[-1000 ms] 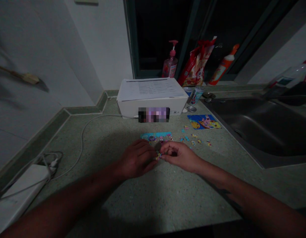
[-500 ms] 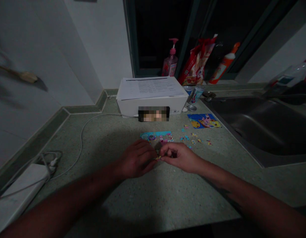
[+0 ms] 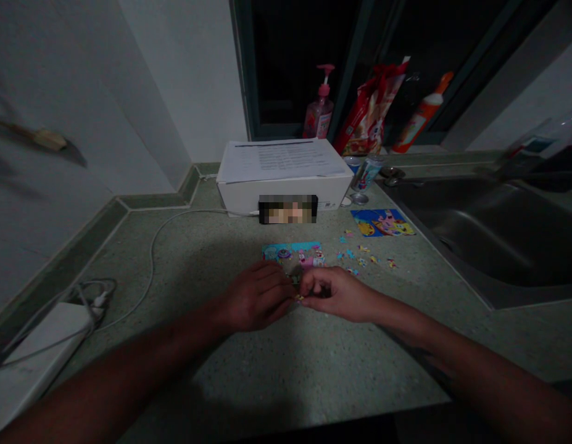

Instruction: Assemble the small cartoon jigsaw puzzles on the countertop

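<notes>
A small yellowish jigsaw puzzle piece [image 3: 299, 298] is at the meeting fingertips of both hands, low over the counter. My right hand [image 3: 339, 293] pinches it between thumb and index finger, with the other fingers curled. From the other side, my left hand [image 3: 258, 297] is closed, its thumb and fingertips at the same piece; its grip is partly hidden. Just beyond the hands lies a partly assembled jigsaw puzzle [image 3: 292, 250] with a light-blue upper edge and pink figures. Its near part is covered by my hands. Several loose puzzle pieces [image 3: 362, 259] are scattered to its right.
Behind the puzzle, a phone [image 3: 288, 209] leans on a white box [image 3: 239, 192] with a printed sheet on top. A colourful picture card [image 3: 382, 222] lies beside the sink [image 3: 498, 240]. A cable [image 3: 152, 259] runs left to a white power strip [image 3: 49, 342]. Cans [image 3: 367, 173] stand behind.
The view has tilted down slightly. Both hands stay together at the small piece, with only slight finger movement, and a bit more of the puzzle shows between them.
</notes>
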{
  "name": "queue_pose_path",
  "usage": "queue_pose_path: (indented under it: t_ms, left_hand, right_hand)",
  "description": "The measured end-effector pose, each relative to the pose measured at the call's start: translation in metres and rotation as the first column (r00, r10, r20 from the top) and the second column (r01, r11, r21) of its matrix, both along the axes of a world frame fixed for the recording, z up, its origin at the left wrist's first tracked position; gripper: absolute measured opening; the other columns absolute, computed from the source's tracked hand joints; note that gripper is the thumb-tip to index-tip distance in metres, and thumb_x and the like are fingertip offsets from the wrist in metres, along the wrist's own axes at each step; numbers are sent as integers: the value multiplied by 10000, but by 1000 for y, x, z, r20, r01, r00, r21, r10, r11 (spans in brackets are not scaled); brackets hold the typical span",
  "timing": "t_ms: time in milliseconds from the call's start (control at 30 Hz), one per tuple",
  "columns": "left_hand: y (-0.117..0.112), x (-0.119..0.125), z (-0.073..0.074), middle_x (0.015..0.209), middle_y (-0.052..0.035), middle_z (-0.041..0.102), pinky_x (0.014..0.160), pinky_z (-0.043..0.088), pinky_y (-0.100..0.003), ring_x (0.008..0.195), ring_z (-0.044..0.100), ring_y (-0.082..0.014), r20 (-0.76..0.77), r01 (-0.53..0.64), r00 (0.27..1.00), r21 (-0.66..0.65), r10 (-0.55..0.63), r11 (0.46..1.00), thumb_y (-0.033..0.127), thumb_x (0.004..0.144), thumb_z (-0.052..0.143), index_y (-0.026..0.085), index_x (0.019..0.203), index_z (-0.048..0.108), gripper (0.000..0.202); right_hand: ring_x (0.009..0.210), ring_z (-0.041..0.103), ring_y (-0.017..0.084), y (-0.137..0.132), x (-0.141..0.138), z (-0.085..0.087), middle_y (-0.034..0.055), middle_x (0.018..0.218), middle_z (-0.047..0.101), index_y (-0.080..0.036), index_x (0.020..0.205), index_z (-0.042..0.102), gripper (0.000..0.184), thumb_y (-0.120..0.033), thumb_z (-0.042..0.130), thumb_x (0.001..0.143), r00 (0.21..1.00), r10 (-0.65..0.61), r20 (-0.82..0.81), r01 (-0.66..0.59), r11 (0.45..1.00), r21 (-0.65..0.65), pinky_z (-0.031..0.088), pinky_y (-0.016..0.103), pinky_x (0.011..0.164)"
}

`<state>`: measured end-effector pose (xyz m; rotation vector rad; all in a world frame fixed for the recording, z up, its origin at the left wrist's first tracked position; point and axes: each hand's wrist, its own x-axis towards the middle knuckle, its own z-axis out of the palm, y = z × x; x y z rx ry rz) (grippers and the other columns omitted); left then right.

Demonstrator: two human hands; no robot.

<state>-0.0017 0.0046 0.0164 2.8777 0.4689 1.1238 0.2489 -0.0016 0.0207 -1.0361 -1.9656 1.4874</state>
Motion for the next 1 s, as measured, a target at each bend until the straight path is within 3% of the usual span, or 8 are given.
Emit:
queue_pose_path:
  t_ms: [300, 1000]
  left_hand:
    - [2, 1, -2, 883, -7, 760, 813, 623, -379, 817, 731, -199, 23, 1, 1000, 13, -1, 1000, 192, 1016, 675, 223, 1068, 632, 74]
    - [-1, -2, -3, 918, -7, 782, 831, 636, -425, 856, 748, -225, -54, -48, 998, -74, 44, 996, 186, 1019, 626, 286, 1063, 616, 110]
  right_hand:
    - [616, 487, 132, 1, 3, -7, -51, 680, 544, -231, 883, 654, 157, -322, 779, 859, 998, 12, 64, -13, 1000, 3, 355, 296, 560]
    - [638, 526, 138, -1, 4, -2, -37, 713, 594, -239, 872, 663, 108, -293, 756, 876, 998, -2, 56, 0, 999, 35, 402, 296, 582]
